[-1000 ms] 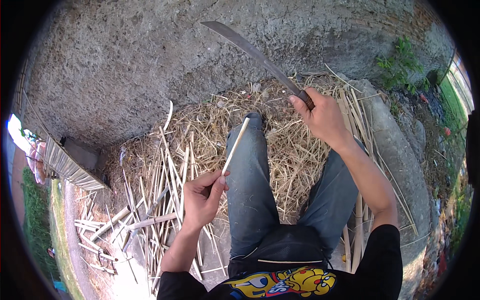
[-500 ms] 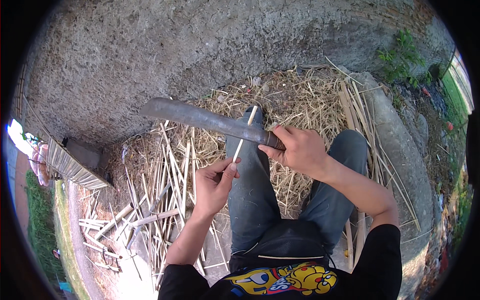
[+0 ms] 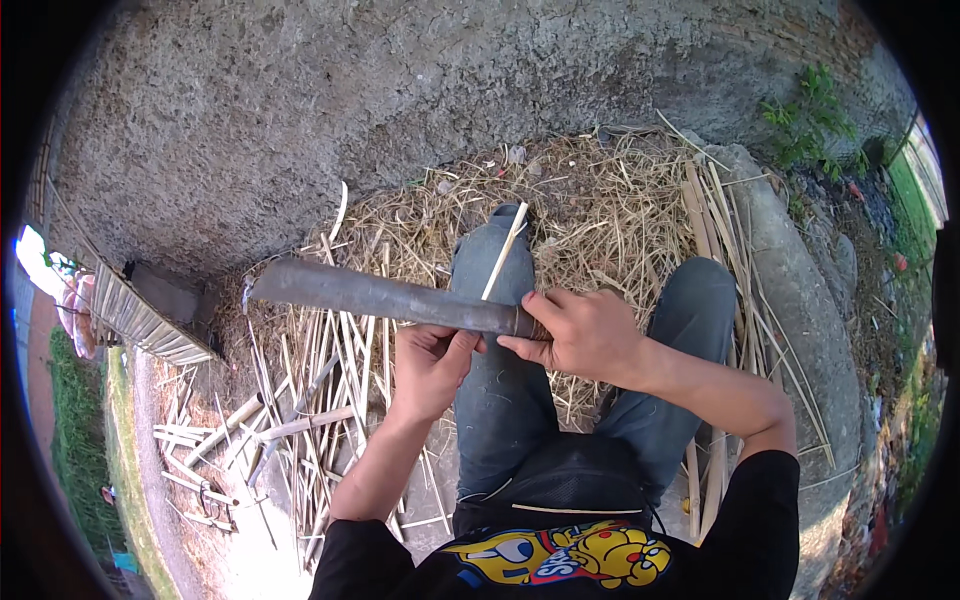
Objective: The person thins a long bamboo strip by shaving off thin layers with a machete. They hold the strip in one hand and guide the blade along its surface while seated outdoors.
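Note:
My right hand [image 3: 592, 335] is wrapped round the handle of a machete [image 3: 375, 297], its broad dark blade reaching left across my left thigh. Just below the blade, my left hand [image 3: 430, 368] pinches the near end of a thin pale bamboo strip [image 3: 506, 250]. The strip passes beneath the blade close to the handle, and its far end sticks out over my left knee. The blade covers the part nearest my left fingers. Beyond the machete's tip, a pale curved sliver [image 3: 340, 210] shows against the wall.
A rough grey wall [image 3: 330, 100] rises ahead. Dry shavings [image 3: 620, 200] cover the ground around my feet. Bamboo strips and pieces [image 3: 310, 432] are heaped at left, with longer strips [image 3: 728, 225] at right beside a concrete slab [image 3: 800, 270]. A slatted bamboo panel [image 3: 145, 320] stands far left.
The machete has come nearer to me and left, from the strip's middle down toward my left fingers. The strip tilts slightly more to the right. The curved sliver has appeared by the wall.

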### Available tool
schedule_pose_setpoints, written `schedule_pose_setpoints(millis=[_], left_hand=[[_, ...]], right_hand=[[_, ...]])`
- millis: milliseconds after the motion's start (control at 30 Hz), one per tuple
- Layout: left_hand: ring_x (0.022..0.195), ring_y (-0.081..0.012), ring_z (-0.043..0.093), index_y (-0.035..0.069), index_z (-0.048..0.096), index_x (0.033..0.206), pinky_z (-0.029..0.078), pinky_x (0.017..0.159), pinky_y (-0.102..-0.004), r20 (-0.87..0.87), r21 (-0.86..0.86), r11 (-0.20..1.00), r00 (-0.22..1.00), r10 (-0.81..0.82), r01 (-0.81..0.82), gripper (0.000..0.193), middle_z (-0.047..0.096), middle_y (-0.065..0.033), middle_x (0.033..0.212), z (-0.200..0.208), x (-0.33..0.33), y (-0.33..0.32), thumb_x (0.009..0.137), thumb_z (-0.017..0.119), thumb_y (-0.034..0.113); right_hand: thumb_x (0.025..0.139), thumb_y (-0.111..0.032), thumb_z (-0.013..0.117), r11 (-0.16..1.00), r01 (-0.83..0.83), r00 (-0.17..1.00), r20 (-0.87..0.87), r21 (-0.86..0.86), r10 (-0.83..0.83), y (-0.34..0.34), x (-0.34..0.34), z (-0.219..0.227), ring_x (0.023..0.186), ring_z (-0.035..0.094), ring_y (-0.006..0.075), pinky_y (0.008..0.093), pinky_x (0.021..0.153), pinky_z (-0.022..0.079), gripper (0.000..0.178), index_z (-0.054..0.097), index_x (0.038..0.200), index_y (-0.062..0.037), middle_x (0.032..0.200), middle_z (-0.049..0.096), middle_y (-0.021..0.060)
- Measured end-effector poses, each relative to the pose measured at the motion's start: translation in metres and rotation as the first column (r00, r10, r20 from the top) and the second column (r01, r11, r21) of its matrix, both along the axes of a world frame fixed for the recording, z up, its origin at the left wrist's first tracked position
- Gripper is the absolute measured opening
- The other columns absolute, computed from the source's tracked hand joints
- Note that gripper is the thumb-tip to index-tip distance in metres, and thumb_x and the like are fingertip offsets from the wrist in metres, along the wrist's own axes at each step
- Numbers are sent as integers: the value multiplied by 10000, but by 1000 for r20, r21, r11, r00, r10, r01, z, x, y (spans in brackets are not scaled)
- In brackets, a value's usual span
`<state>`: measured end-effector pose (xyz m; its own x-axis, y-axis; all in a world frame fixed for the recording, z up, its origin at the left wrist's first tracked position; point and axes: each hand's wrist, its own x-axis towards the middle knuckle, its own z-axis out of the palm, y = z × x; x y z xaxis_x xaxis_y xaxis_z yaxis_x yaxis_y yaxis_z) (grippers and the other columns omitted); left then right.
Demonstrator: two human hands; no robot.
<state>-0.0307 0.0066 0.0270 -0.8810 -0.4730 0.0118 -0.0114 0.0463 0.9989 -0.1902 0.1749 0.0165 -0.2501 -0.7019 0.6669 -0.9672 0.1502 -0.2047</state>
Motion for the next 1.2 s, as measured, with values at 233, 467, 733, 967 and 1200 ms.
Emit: schedule_pose_setpoints(millis=[233, 467, 733, 967, 1200], left_hand=[[442, -20, 435, -102, 706, 1096, 315, 421, -189, 26, -42, 998, 999, 45, -44, 214, 666, -74, 742, 1, 20, -3, 997, 644, 78], [469, -23, 449, -66, 698, 1121, 325, 423, -190, -90, -24, 989, 985, 146, -149, 211, 654, -51, 752, 13, 5, -12, 1010, 636, 103], [691, -127, 561, 13, 592, 1031, 477, 651, -270, -925, -67, 458, 227, 305, -886, 249, 625, -65, 800, 121, 44, -120, 1097, 487, 230], [1048, -234, 631, -3, 533, 1153, 546, 928, -404, -994, -41, 431, 80, 72, -901, 265, 641, -148, 1170, 169, 97, -142, 1062, 546, 246], [1013, -248, 664, -63, 530, 1138, 618, 933, -388, -927, 360, 508, -238, 291, -782, 192, 635, -169, 1118, 154, 155, -202, 1060, 500, 110]], right_hand=[[898, -569, 688, 972, 220, 969, 96, 86, -228, 3, -65, 12, 517, 656, 292, 395, 449, 511, 492, 657, 957, -82, 628, 617, 86], [951, -538, 643, 993, 107, 980, 166, 51, -114, 0, -33, 9, 541, 665, 308, 431, 472, 515, 474, 607, 875, -72, 576, 609, 92], [1008, -449, 624, 963, 256, 590, 802, -80, -90, 22, -104, -65, 435, 525, 171, 340, 435, 421, 464, 615, 843, -16, 570, 538, 39], [995, -375, 669, 880, 426, 346, 936, -210, 55, 56, -89, -29, 440, 518, 92, 269, 437, 387, 438, 602, 750, -18, 628, 581, 4], [751, -313, 869, 960, 278, 888, 370, 41, -273, 120, -20, 10, 547, 616, 165, 323, 508, 459, 358, 717, 932, -45, 668, 599, 59]])
